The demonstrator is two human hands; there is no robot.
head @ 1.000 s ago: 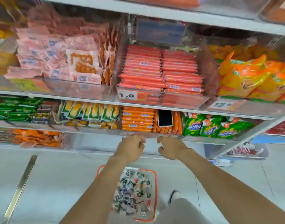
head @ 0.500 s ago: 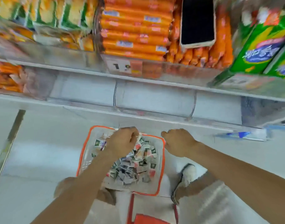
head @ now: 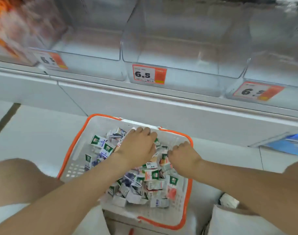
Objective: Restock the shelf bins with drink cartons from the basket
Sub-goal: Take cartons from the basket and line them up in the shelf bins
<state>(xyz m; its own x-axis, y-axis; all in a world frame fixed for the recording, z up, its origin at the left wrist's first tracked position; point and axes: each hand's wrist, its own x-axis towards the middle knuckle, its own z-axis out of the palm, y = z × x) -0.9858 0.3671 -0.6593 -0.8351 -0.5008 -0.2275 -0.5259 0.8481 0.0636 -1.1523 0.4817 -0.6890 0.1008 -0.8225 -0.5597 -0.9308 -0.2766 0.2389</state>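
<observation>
Shelf (head: 161, 106) runs across the top of view. On it sit clear bins (head: 178, 48) w/ 6.5 price tags (head: 149, 74) on their fronts, and no carton shows in them yet. Basket (head: 80, 150) is on the floor just below the shelf's front edge, between the person's knees.

Change: 1 s ago both hands were up at a higher shelf edge. Now the view has dropped low and both hands are down in the basket, so judged the pick-up step, w/ restocking not begun.

L hand (head: 138, 146) lies over the pile at the basket's far edge, fingers bent down. R hand (head: 183, 158) is curled at the far right corner. Can't tell if either holds one.

Cartons (head: 151, 175) lie loose in a heap, all in the basket.
</observation>
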